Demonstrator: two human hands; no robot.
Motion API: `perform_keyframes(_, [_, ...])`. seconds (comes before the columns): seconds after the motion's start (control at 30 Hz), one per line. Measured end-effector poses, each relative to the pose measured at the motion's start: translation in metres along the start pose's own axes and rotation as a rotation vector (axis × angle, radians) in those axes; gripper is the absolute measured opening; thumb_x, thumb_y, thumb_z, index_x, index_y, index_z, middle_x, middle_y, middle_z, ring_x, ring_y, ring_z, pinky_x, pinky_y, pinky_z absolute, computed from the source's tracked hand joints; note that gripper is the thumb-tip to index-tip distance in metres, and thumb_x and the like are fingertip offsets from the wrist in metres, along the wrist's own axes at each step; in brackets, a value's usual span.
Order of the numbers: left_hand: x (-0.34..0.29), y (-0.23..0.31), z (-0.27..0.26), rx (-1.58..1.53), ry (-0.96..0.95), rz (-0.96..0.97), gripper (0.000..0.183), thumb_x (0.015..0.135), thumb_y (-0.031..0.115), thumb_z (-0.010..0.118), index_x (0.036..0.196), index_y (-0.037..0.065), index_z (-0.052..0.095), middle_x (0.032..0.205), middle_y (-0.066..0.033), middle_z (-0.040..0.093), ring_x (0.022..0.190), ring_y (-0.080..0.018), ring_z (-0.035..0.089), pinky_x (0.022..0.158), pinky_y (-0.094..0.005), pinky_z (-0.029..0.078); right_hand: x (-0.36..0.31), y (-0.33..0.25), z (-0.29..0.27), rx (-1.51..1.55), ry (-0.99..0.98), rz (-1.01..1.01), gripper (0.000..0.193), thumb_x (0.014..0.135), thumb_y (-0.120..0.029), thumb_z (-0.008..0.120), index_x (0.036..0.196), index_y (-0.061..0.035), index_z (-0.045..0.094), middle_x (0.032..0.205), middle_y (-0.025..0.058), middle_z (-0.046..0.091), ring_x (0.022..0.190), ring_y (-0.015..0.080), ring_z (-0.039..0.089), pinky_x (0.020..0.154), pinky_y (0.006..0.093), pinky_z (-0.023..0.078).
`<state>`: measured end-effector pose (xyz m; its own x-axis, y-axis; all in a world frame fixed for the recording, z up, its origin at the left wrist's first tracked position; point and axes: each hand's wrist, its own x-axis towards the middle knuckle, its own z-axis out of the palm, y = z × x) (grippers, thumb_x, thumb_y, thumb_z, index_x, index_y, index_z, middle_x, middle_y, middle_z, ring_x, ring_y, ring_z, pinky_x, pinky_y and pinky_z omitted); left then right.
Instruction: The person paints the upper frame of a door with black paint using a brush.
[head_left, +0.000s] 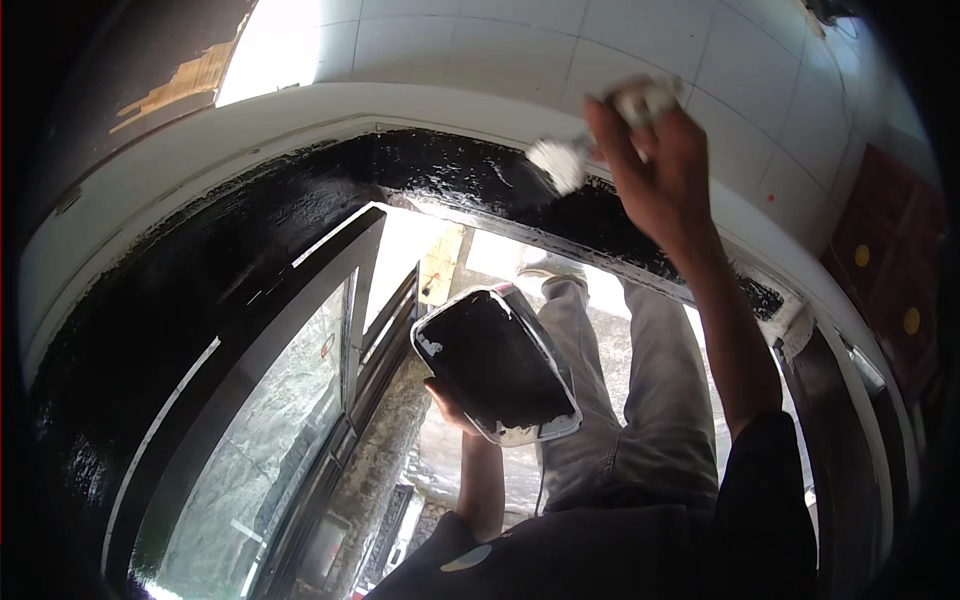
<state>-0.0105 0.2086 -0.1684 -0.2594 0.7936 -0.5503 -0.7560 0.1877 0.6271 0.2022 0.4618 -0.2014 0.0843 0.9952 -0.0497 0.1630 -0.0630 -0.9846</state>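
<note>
Left hand (452, 408) holds tray (515, 436); dark shirt (620, 555) shows pale mark (467, 557).

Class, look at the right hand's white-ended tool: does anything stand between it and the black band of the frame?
Nothing visible: the white-ended tool in the right hand overlaps the black band in view; whether they touch is unclear.

Tray (517, 434): black inside, rim whitish with white patches at the corners. Tool (556, 166): off-white, blurred. Frame (270, 220): glossy black, flecked with pale streaks. Wall (640, 45): pale grey-white tiles, darker grid lines, 1 small red spot. Panel (885, 225): dark red, 2 yellow discs visible. Pane (270, 430): mottled grey and white. Trousers (668, 400): faded grey. Shirt (640, 560): black, 1 pale mark. Board (440, 264): yellowish tan.
</note>
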Motion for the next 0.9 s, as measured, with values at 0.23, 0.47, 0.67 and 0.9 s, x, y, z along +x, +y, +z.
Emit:
perform_keyframes(0.23, [-0.006,0.018,-0.048,0.066,0.071,0.0,0.068,0.099,0.054,0.026,0.143,0.003,0.034,0.143,-0.0165,0.04,0.13,-0.0316,0.041,0.11,-0.0466,0.032,-0.135,-0.032,-0.088,-0.677,0.317,-0.125,0.005,0.083,-0.001,0.068,0.082,0.0007,0.063,0.078,0.0093,0.066,0.068,0.0202,0.066,0.059,0.0277,0.051])
perform_keyframes(0.47, [-0.029,0.061,-0.068,0.418,0.025,0.115,0.073,0.097,0.058,0.023,0.144,0.002,0.033,0.143,-0.0157,0.042,0.126,-0.034,0.046,0.107,-0.049,0.037,-0.193,-0.042,-0.086,-0.694,0.696,-0.163,0.009,0.079,0.003,0.068,0.084,-0.0028,0.062,0.083,0.0086,0.065,0.072,0.0236,0.066,0.061,0.0322,0.054])
perform_keyframes(0.67, [-0.049,0.093,-0.083,0.336,-0.222,0.205,0.066,0.099,0.051,0.027,0.142,0.002,0.035,0.142,-0.0186,0.041,0.124,-0.0323,0.049,0.105,-0.0473,0.041,-0.178,-0.045,-0.013,-0.607,0.689,-0.137,0.011,0.082,-0.005,0.067,0.09,-0.0051,0.059,0.084,0.013,0.063,0.073,0.033,0.065,0.06,0.0405,0.053])
perform_keyframes(0.9, [-0.086,0.111,-0.018,0.326,-0.399,0.229,0.06,0.1,0.049,0.025,0.138,0.005,0.038,0.135,-0.0153,0.047,0.121,-0.0292,0.05,0.102,-0.0434,0.042,-0.219,-0.114,-0.049,-0.35,0.715,-0.213,0.007,0.084,-0.006,0.067,0.09,-0.0026,0.065,0.082,0.0107,0.067,0.074,0.0229,0.068,0.066,0.0303,0.052])
